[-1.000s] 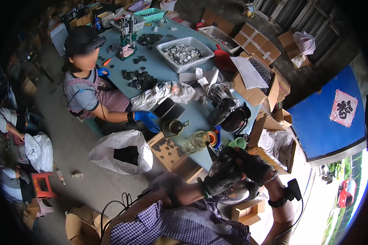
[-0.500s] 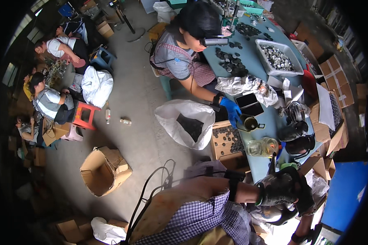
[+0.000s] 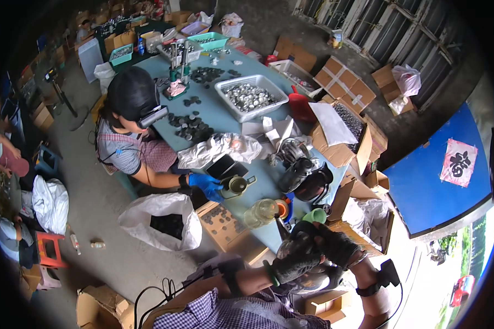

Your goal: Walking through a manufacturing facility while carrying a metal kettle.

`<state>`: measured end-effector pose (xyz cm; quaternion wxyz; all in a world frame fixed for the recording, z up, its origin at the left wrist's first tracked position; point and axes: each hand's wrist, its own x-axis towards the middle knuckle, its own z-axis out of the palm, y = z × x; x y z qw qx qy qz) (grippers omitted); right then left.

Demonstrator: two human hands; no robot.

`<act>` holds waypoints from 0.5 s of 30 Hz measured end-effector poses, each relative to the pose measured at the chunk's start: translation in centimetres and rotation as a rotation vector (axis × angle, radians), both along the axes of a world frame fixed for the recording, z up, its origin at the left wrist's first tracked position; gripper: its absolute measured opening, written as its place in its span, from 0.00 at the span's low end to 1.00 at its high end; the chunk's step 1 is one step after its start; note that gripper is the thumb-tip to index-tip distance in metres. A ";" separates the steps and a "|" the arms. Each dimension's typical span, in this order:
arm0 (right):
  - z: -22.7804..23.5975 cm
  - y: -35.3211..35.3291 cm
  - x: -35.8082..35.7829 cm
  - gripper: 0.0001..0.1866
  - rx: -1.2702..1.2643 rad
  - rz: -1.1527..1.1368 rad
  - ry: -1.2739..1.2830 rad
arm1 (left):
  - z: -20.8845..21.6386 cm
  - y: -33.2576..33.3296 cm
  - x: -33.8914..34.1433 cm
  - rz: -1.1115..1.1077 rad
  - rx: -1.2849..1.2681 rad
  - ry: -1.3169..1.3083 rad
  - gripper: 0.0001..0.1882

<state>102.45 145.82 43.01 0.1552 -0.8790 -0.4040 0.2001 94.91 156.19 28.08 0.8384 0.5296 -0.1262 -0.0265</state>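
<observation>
My left hand (image 3: 297, 262) and my right hand (image 3: 337, 247), both in dark gloves, meet just off the table's near corner. Their fingers are closed together, and what lies between them is hidden. A dark, narrow, pointed piece (image 3: 281, 228) sticks up beside my left hand; its kind is unclear. Below the hands is a shiny greyish shape (image 3: 314, 278), partly covered by them. Nearest on the table stand a green cup (image 3: 315, 215), a clear glass jar (image 3: 262, 213) and an orange-rimmed round item (image 3: 282, 209).
Across the blue-green table (image 3: 258, 189), a co-worker's blue-gloved hand (image 3: 205, 187) touches an olive mug (image 3: 236, 186). A white basket (image 3: 251, 97) holds shiny metal parts. Open cartons (image 3: 362, 219) stand at the right. A white sack (image 3: 160, 222) of dark pieces sits on the floor.
The view has swung right, bringing the blue panel and bright doorway into sight. My hands stay together, with my right hand now higher beside the left. The co-worker's hand remains at the mug.
</observation>
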 end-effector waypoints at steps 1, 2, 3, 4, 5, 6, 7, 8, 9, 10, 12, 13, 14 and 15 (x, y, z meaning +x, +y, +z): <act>0.0 0.2 0.2 0.24 0.005 -0.003 -0.003 | 0.4 -0.2 -0.5 0.084 0.016 -0.041 0.29; 0.0 0.6 0.1 0.24 -0.047 -0.021 0.048 | 0.5 0.2 -0.7 0.193 0.180 -0.076 0.26; -0.1 0.9 0.0 0.25 -0.100 -0.038 0.101 | 0.8 0.5 -0.6 0.193 0.183 -0.076 0.26; 0.4 1.4 0.2 0.25 -0.152 -0.053 0.078 | 1.0 0.6 -0.5 0.260 0.279 -0.151 0.23; 0.5 1.6 0.6 0.25 -0.150 -0.048 0.083 | 1.2 0.9 -0.3 0.328 0.377 -0.225 0.21; 1.4 1.2 0.3 0.25 -0.162 -0.084 0.076 | 2.5 1.2 0.2 0.471 0.493 -0.393 0.17; 1.4 1.2 0.3 0.25 -0.165 -0.086 0.085 | 2.9 1.3 0.3 0.465 0.490 -0.388 0.17; 1.4 1.2 0.2 0.25 -0.168 -0.091 0.092 | 3.2 1.4 0.2 0.497 0.503 -0.411 0.16; 1.3 1.1 0.2 0.25 -0.146 -0.082 0.077 | 3.4 1.3 0.1 0.529 0.515 -0.434 0.15; 1.4 1.2 0.1 0.24 -0.125 -0.071 0.060 | 2.5 1.2 0.4 0.648 0.678 -0.621 0.16; 0.3 0.9 1.0 0.24 -0.075 -0.031 0.056 | 0.6 0.1 1.0 0.462 0.409 -0.401 0.18; 0.6 1.1 0.9 0.24 -0.079 -0.035 0.066 | 0.0 -0.4 0.9 0.280 0.128 -0.201 0.20; 1.5 1.7 0.6 0.23 -0.108 -0.065 0.092 | 0.0 -0.4 0.5 0.241 0.099 -0.117 0.25; 1.9 2.0 0.4 0.23 -0.137 -0.094 0.120 | -0.1 -0.2 0.4 0.236 0.097 -0.109 0.25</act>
